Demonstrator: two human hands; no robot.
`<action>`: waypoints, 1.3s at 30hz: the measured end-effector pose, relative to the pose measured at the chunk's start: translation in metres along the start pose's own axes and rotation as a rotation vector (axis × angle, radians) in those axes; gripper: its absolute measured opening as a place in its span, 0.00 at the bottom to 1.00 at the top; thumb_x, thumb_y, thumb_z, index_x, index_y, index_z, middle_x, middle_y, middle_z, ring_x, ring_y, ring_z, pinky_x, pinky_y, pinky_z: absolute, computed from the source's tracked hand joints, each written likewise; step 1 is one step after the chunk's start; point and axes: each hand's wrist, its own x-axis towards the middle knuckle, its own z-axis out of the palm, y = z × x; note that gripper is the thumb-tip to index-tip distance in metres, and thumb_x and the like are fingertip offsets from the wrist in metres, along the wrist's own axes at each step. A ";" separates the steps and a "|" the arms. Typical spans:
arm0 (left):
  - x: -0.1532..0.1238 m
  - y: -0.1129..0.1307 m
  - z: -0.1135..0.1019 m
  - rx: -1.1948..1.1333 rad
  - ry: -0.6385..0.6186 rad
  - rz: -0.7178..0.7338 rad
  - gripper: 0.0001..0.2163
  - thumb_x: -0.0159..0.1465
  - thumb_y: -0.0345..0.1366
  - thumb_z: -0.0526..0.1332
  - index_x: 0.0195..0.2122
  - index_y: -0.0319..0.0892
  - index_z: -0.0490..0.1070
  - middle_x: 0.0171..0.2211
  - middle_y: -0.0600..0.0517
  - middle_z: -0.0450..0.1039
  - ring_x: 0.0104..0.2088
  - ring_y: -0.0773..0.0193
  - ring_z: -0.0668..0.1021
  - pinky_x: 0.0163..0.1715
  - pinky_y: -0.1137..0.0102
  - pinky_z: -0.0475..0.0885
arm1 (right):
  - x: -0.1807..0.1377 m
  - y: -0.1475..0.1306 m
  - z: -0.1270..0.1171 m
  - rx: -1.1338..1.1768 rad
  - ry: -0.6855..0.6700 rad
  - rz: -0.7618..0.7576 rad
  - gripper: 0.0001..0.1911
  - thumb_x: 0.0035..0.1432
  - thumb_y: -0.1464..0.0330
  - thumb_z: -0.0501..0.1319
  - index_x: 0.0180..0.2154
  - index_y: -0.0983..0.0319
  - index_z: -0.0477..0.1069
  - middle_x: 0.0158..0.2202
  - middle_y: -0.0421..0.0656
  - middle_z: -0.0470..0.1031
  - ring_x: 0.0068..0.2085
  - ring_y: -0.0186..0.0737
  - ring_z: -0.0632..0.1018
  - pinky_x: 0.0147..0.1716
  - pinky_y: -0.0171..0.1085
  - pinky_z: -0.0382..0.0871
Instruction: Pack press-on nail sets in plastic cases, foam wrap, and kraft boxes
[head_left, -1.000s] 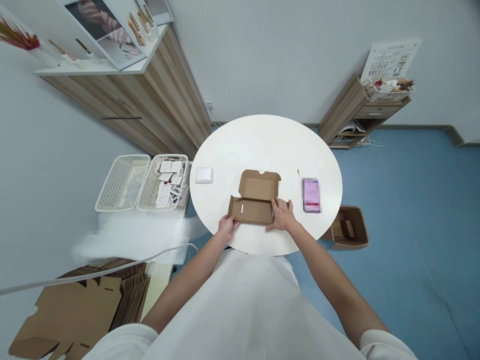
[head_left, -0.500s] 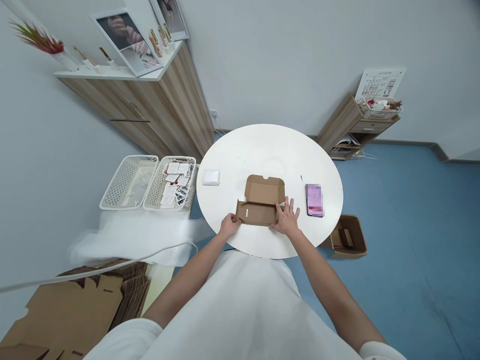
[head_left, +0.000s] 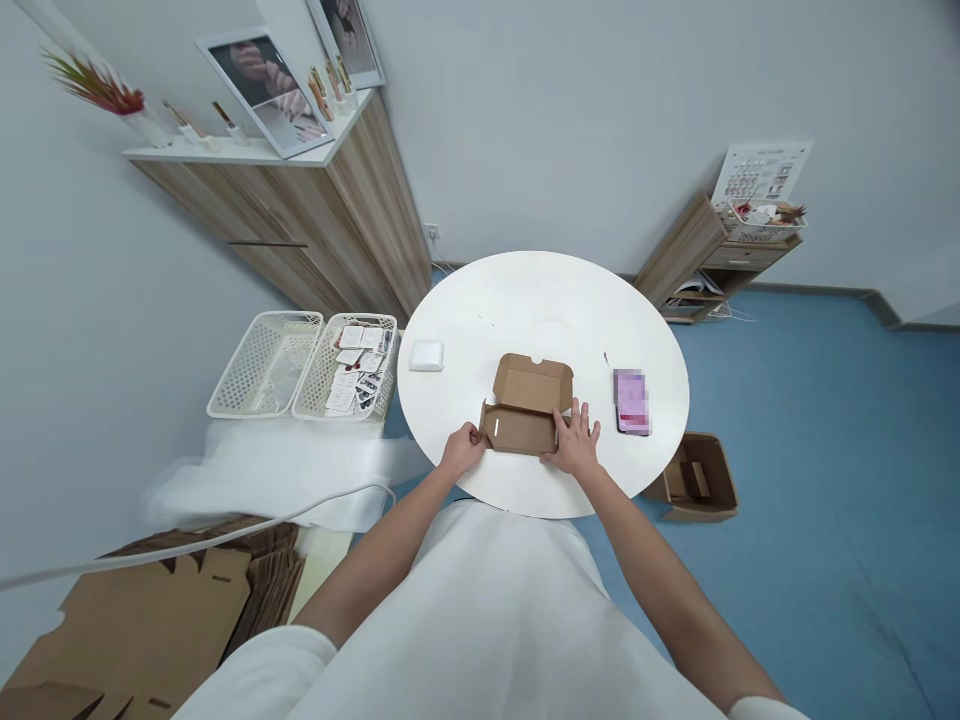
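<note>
Carton (head_left: 525,430): open on worktop (head_left: 540,300)
Left hand (head_left: 465,447): grip pinching carton's left end
Right hand (head_left: 574,442): grip spread, touching carton's right end

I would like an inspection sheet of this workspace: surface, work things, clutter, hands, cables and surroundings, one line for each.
Surface: white table, rounded edge.
Work things: cardboard box, lid open.
Clutter: white packet on the table's left, pixelated purple item on its right.
Hands: left hand at the box's near left corner, fingers curled, grip unclear; right hand at its right side, fingers spread.
Cables: white cable at lower left, off the table.
Surroundings: two white baskets and cardboard stack at left, brown carton at right.
</note>
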 end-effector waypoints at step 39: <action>0.006 0.020 0.000 -0.320 0.000 0.052 0.21 0.53 0.27 0.55 0.49 0.43 0.63 0.47 0.46 0.67 0.40 0.65 0.71 0.41 0.70 0.66 | 0.006 -0.012 0.003 0.007 0.016 -0.035 0.54 0.34 0.51 0.65 0.59 0.54 0.40 0.62 0.50 0.21 0.60 0.58 0.30 0.51 0.60 0.34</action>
